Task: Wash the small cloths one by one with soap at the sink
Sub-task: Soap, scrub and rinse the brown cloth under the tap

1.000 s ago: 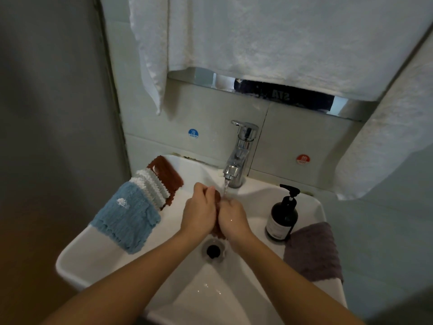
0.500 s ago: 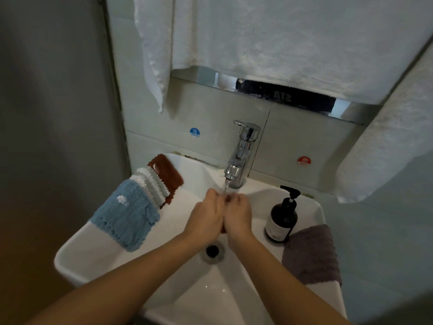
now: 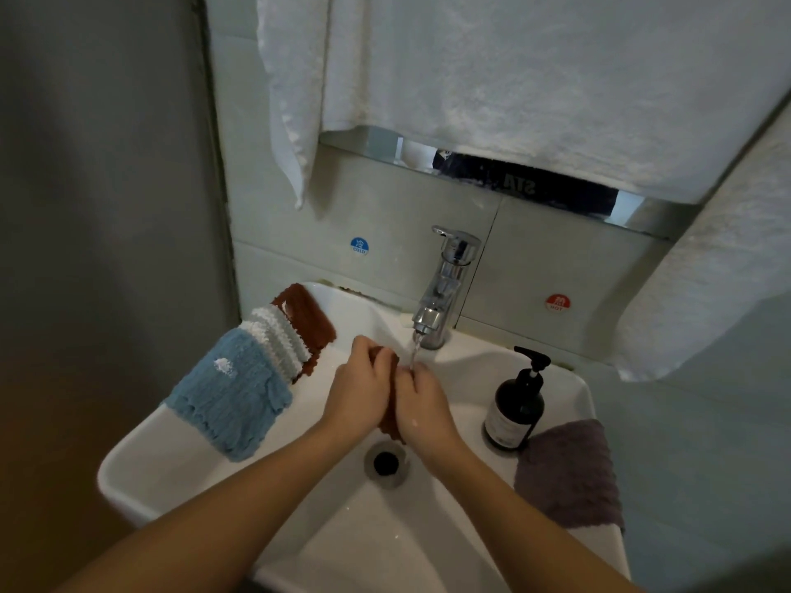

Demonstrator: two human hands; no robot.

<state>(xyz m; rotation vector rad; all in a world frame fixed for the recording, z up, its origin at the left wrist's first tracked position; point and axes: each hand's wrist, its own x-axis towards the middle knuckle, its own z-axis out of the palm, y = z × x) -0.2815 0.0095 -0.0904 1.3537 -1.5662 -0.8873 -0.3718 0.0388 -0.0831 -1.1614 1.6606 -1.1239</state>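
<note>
Over the sink [image 3: 179,460], the left hand [image 3: 357,398] and right hand [image 3: 421,404] grip a rust-brown cloth [image 3: 387,417] between them, fingers curled around it. Its long axis runs from the running tap [image 3: 445,288] toward the drain [image 3: 386,462].

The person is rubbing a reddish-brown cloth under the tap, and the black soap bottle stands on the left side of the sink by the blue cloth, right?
Not quite. The head view shows the black soap bottle on the right side of the sink, beside the purple cloth. The blue cloth is on the left. Both hands do rub a reddish-brown cloth under the tap.
</note>
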